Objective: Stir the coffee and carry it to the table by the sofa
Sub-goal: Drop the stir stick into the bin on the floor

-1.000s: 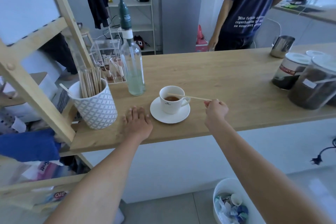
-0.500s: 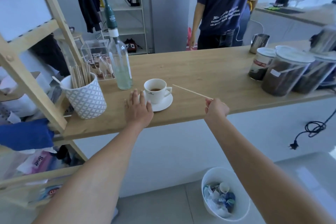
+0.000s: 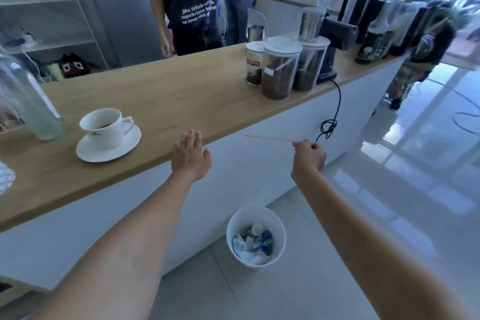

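Observation:
A white coffee cup [image 3: 102,125] holding dark coffee stands on a white saucer [image 3: 109,149] at the left of the wooden counter [image 3: 181,101]. My left hand [image 3: 191,157] lies flat and empty on the counter's front edge, well to the right of the saucer, fingers together. My right hand [image 3: 309,154] is in front of the counter, off its edge, pinching a thin wooden stir stick [image 3: 268,138] that points left. The hand and stick hang above the floor, over and behind a white waste bin [image 3: 255,236].
A glass pump bottle [image 3: 28,101] stands left of the cup. Jars of coffee [image 3: 280,70] and a grinder [image 3: 330,28] with a dangling black cable [image 3: 330,125] crowd the counter's right. Two people [image 3: 189,2] stand behind the counter; another person [image 3: 420,60] crouches at right.
My right hand pulled the stick out of the cup and off the counter toward the bin. My left hand slid right, away from the saucer. The view swung right.

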### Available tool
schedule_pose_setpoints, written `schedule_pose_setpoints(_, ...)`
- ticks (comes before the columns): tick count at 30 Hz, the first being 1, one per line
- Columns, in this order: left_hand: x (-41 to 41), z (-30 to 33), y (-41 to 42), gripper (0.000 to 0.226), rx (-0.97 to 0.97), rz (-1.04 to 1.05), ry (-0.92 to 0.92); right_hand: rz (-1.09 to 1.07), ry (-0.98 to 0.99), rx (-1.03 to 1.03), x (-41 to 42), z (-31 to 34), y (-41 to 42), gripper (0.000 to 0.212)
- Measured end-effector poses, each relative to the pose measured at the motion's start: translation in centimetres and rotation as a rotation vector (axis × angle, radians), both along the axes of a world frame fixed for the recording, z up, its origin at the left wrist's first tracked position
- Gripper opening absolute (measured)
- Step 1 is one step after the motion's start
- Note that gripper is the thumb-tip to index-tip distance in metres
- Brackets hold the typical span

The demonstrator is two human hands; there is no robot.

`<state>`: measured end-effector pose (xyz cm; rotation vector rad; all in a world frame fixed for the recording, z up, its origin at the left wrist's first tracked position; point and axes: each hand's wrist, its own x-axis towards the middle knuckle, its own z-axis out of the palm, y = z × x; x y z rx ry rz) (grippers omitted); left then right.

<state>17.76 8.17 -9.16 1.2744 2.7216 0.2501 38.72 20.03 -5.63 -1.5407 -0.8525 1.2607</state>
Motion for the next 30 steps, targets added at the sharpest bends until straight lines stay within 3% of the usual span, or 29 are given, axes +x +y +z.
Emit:
schedule_pose_setpoints(5, 0.7, -1.3, 1.4, 0.063, 0.001, 0.059, -0.012, 0.078, -0.345, 0.195, 3.0, -3.5, 0.0, 0.029)
schedule_pose_setpoints(16, 0.4, -3.4, 1.1, 0.063, 0.013, 0.062, 0.075, 0.548, -0.730, 0.298, 1.6, -10.1, -2.0, 0.032)
schedule_pose_setpoints(22, 0.1, -4.0, 0.9, 0.064, 0.035, 0.041, 0.089, 0.606, -0.811, 0.242, 0.5, -11.9, -2.4, 0.036)
schedule_pose_setpoints(30, 0.0, -3.9, 0.7, 0.064, 0.052, 0.025, 0.076, 0.612, -0.813, 0.328, -1.0, -10.4, -2.3, 0.034)
